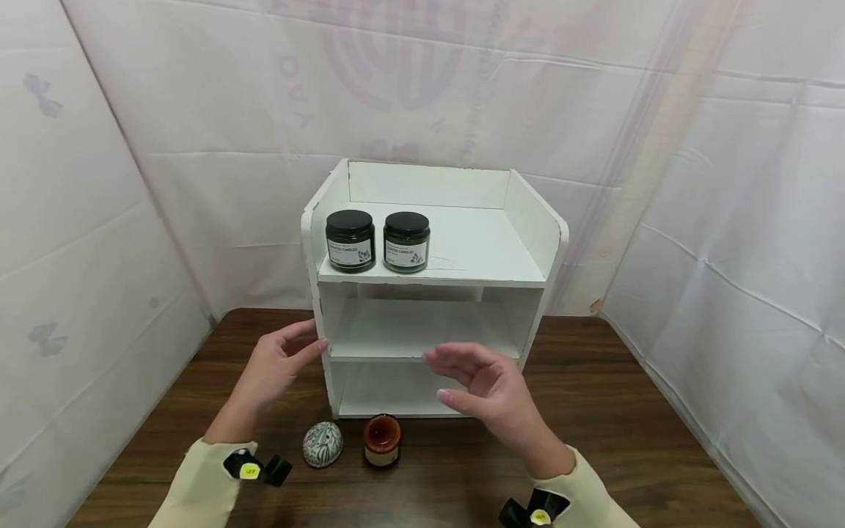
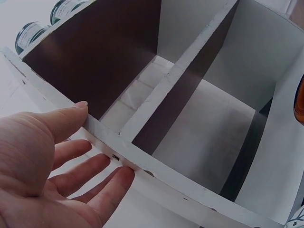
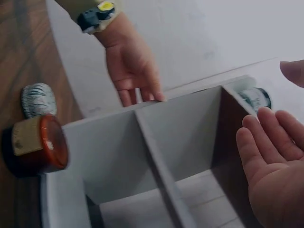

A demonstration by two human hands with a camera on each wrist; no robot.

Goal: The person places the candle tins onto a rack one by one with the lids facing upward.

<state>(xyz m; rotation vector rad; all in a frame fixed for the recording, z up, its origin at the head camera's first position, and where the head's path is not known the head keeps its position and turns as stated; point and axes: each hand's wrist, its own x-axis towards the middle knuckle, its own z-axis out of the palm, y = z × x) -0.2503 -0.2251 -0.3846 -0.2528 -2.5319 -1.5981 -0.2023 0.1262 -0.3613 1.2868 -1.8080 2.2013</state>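
A white shelf unit with a raised back and sides stands on the dark wooden table. My left hand touches its left side panel, the thumb at the front edge and relaxed fingers along the outer face. My right hand is held in front of the lower shelves with its fingers loosely extended, holding nothing. Two dark candle jars with black lids, the left jar and the right jar, stand side by side at the left of the top shelf, white labels facing forward.
On the table before the unit stands a small amber glass jar with a tan label. Left of it sits a rounded black-and-white patterned object. Pale sheeting hangs behind and on both sides of the table.
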